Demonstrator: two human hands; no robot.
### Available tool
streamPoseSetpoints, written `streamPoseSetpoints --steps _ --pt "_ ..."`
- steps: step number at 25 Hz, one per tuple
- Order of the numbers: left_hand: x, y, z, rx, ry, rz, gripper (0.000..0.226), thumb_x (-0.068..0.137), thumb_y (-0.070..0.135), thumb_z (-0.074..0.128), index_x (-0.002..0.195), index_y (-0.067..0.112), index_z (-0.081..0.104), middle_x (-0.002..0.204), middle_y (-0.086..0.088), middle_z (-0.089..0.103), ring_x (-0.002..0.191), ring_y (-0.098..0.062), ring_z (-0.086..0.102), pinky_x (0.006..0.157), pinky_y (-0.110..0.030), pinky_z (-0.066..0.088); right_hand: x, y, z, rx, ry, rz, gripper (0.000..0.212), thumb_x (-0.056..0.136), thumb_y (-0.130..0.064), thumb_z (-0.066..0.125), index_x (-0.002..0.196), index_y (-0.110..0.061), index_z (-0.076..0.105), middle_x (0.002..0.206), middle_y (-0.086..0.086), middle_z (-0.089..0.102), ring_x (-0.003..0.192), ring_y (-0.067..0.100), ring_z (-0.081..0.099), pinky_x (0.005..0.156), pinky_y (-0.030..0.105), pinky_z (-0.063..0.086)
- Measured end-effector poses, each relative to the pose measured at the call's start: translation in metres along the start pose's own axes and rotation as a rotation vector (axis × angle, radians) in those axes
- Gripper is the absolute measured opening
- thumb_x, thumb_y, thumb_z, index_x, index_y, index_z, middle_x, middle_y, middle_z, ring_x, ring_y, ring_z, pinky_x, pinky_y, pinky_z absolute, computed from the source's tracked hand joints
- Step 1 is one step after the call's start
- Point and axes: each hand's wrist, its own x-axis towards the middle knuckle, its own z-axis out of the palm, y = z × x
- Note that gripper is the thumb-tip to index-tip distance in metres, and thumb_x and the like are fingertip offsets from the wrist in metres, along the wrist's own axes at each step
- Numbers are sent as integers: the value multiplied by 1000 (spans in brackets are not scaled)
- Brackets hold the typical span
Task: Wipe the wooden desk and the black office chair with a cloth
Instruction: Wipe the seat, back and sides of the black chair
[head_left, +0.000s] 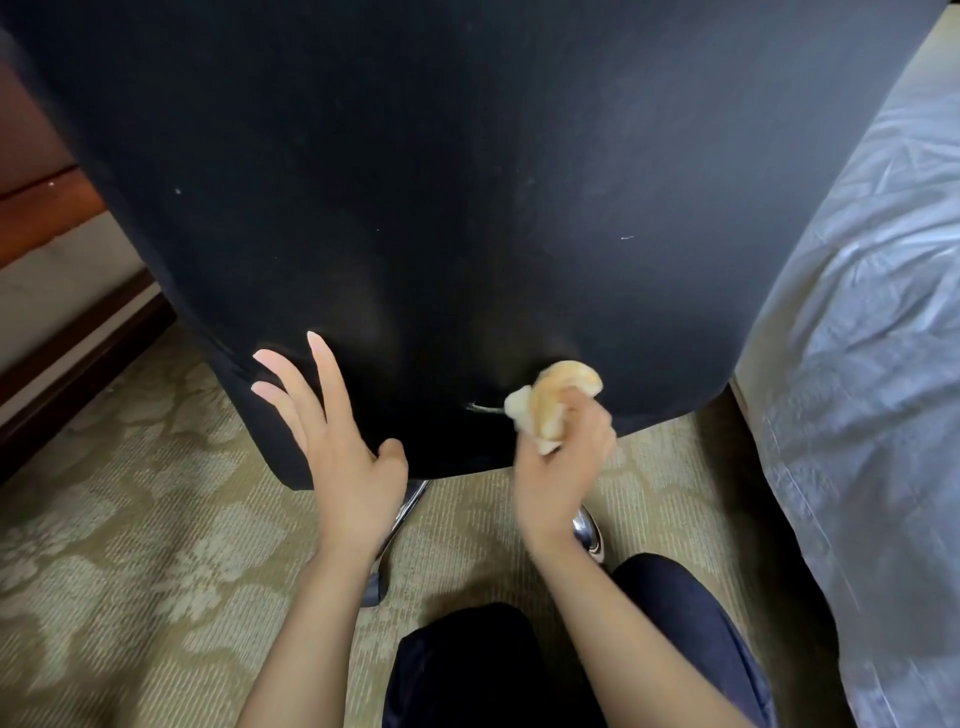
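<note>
The back of the black office chair (415, 182) fills the upper part of the head view. My left hand (337, 441) lies flat against its lower left edge, fingers straight and thumb at the bottom rim. My right hand (561, 462) grips a bunched yellow-orange cloth (556, 400) and presses it on the lower middle of the chair back. A small pale mark (480, 408) shows on the fabric just left of the cloth. A strip of the dark wooden desk (47, 197) is visible at the far left behind the chair.
Chrome legs of the chair base (589, 532) show below the backrest on a patterned beige carpet (130, 545). A bed with a pale blue-white cover (872, 364) stands close on the right. My knees in dark trousers (519, 665) are at the bottom.
</note>
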Motion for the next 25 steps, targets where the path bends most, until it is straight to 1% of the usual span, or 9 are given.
streamPoseSetpoints --steps 2,5,8,10,12,15,17,20,25 --pt "0 0 0 -5 1 1 115 71 -21 49 150 38 -9 154 7 -33 139 -24 -32 112 -48 30 -26 -15 13 -47 -226 -184 29 73 -14 55 101 -22 54 101 1 52 94 22 42 90 19 31" --pt "-1 -3 -3 -26 -18 14 110 75 -19 46 148 42 -8 151 13 -36 137 -14 -34 114 -37 -7 -48 -29 32 -127 -441 -503 37 72 -12 57 105 -29 59 108 -3 54 101 20 40 83 30 44" --pt "-2 -9 -9 -19 -64 13 113 73 -23 43 147 46 -9 143 25 -38 136 -9 -35 110 -24 -9 -35 -17 33 -244 -406 -666 46 61 -5 76 99 -27 65 104 -4 56 96 21 42 79 29 38" --pt "-3 -9 -12 14 -66 7 114 72 -25 42 146 45 -8 144 23 -38 136 -11 -34 103 -3 -7 -19 -2 19 -272 -371 -675 48 59 -5 77 99 -25 62 104 -4 53 91 23 45 76 28 33" --pt "-3 -7 -11 24 -48 3 113 74 -25 44 147 43 -8 147 18 -36 137 -14 -33 93 9 0 1 21 -1 -326 -320 -582 40 58 -3 76 91 -18 61 93 3 59 79 27 51 69 29 32" --pt "-3 -2 -10 23 -44 -1 111 74 -26 45 149 39 -5 153 11 -32 141 -20 -30 85 12 12 36 56 -32 -424 -205 -263 12 68 -6 65 78 -8 60 80 12 59 74 32 53 69 23 23" --pt "-3 0 -12 23 -46 -2 109 74 -27 44 150 35 -3 155 5 -29 142 -23 -29 80 13 15 54 79 -45 -372 -41 46 14 73 -4 65 85 -4 58 89 16 58 85 35 53 70 27 29" --pt "-4 4 -11 15 -43 1 107 74 -28 42 151 32 -3 156 4 -28 142 -24 -28 80 13 14 68 89 -48 -168 140 438 38 80 3 61 116 1 48 119 23 49 110 35 47 81 24 32" --pt "-4 2 -8 16 -37 -8 109 72 -26 41 151 33 -4 156 4 -29 142 -24 -28 86 12 5 26 56 -21 -171 121 327 29 77 4 62 105 3 54 105 19 55 100 37 51 89 39 37"
